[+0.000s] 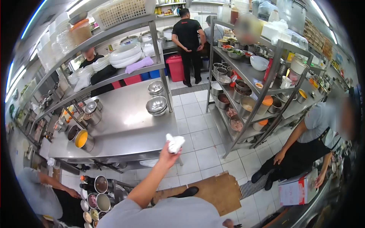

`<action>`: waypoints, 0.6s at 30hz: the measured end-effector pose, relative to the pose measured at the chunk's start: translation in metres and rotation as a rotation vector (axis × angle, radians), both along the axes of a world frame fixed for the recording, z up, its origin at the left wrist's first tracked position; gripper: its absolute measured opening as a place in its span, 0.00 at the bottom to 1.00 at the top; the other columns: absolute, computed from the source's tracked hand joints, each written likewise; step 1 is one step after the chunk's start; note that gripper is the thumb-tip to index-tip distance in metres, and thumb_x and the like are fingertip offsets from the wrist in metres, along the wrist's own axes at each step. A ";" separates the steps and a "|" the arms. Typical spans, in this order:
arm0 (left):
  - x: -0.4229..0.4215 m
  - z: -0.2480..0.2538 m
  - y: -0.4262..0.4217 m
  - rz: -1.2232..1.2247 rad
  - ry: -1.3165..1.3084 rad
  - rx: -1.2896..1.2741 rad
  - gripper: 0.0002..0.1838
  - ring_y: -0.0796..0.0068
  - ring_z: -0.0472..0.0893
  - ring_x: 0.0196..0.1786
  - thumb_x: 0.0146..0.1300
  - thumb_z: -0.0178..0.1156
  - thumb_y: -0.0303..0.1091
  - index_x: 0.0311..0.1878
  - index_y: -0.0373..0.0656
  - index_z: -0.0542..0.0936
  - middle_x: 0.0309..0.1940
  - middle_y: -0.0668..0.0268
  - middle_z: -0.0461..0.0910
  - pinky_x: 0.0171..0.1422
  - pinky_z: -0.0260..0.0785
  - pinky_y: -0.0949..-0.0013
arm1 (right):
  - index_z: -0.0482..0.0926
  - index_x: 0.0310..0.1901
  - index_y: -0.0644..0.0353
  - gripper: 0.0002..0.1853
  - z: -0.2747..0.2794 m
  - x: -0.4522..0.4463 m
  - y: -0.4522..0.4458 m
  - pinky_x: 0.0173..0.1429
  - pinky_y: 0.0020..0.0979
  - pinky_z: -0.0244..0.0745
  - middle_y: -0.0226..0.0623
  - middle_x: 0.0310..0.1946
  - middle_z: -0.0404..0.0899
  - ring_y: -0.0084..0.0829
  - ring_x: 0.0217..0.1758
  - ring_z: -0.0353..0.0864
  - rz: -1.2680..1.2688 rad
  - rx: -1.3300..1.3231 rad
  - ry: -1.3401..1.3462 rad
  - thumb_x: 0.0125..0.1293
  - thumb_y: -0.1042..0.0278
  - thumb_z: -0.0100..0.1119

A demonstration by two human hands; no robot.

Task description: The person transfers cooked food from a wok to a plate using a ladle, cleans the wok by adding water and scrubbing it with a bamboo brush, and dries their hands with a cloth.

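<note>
My left hand (167,155) is raised at the end of an outstretched arm, its fingers closed round a crumpled white cloth (175,143). Just beyond it is the near right corner of a steel worktable (129,131); the hand appears in front of the table, apart from it. At the bottom edge, my right hand (227,223) shows only in small part beside my grey shirt. It looks closed, with something dark at its side that I cannot make out.
Steel bowls (156,105) and a pot of yellow liquid (81,140) stand on the worktable. A shelf rack (243,72) holds pots and food. Cardboard (213,193) covers floor tiles. Co-workers stand at right (304,140), left (42,193) and back (186,38). A box (292,192) sits lower right.
</note>
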State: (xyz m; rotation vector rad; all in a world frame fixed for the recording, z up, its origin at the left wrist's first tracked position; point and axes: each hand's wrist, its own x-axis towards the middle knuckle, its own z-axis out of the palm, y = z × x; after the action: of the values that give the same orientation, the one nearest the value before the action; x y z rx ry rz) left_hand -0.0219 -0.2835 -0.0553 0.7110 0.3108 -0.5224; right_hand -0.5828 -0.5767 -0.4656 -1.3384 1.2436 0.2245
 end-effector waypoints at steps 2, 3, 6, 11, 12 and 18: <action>-0.012 -0.004 0.025 0.026 -0.011 0.005 0.26 0.58 0.79 0.46 0.70 0.51 0.54 0.62 0.46 0.70 0.49 0.59 0.79 0.44 0.74 0.63 | 0.76 0.47 0.62 0.12 0.012 0.048 -0.053 0.16 0.42 0.77 0.46 0.31 0.80 0.37 0.18 0.77 -0.221 -0.022 -0.053 0.64 0.70 0.50; -0.019 -0.004 0.035 0.110 0.031 0.066 0.26 0.58 0.80 0.45 0.70 0.50 0.54 0.62 0.46 0.70 0.49 0.59 0.79 0.43 0.75 0.63 | 0.74 0.50 0.63 0.14 0.048 0.083 -0.078 0.18 0.36 0.77 0.44 0.29 0.79 0.33 0.17 0.76 -0.211 -0.055 -0.131 0.62 0.73 0.51; -0.050 0.008 0.060 0.140 0.079 0.152 0.25 0.58 0.80 0.42 0.71 0.48 0.55 0.61 0.47 0.71 0.48 0.58 0.80 0.40 0.75 0.63 | 0.73 0.52 0.68 0.18 0.037 0.145 -0.130 0.23 0.33 0.77 0.45 0.34 0.80 0.34 0.27 0.81 -0.113 -0.292 -0.306 0.60 0.72 0.58; -0.076 -0.020 0.085 0.029 0.154 0.089 0.25 0.56 0.81 0.39 0.73 0.41 0.55 0.60 0.50 0.74 0.47 0.58 0.81 0.35 0.74 0.66 | 0.71 0.56 0.64 0.20 0.095 0.232 -0.101 0.29 0.37 0.82 0.41 0.36 0.79 0.38 0.34 0.83 0.022 -0.145 -0.243 0.63 0.73 0.56; -0.077 -0.027 0.086 0.018 0.157 0.080 0.25 0.56 0.81 0.39 0.73 0.41 0.55 0.60 0.50 0.74 0.47 0.58 0.81 0.35 0.74 0.66 | 0.70 0.57 0.62 0.19 0.096 0.239 -0.082 0.28 0.38 0.83 0.41 0.34 0.78 0.39 0.31 0.83 0.005 -0.107 -0.319 0.63 0.72 0.55; -0.043 -0.010 0.089 -0.109 0.090 -0.042 0.24 0.55 0.81 0.41 0.74 0.40 0.52 0.62 0.48 0.72 0.50 0.57 0.80 0.36 0.75 0.66 | 0.71 0.61 0.62 0.25 0.107 0.242 0.000 0.25 0.36 0.79 0.41 0.33 0.80 0.31 0.24 0.81 0.565 0.010 -0.028 0.60 0.72 0.54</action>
State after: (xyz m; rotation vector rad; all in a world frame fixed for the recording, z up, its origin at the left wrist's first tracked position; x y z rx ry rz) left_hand -0.0644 -0.1945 -0.0654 0.6673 0.3456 -0.6642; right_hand -0.3410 -0.5770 -0.3584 -1.6562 0.8141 0.6037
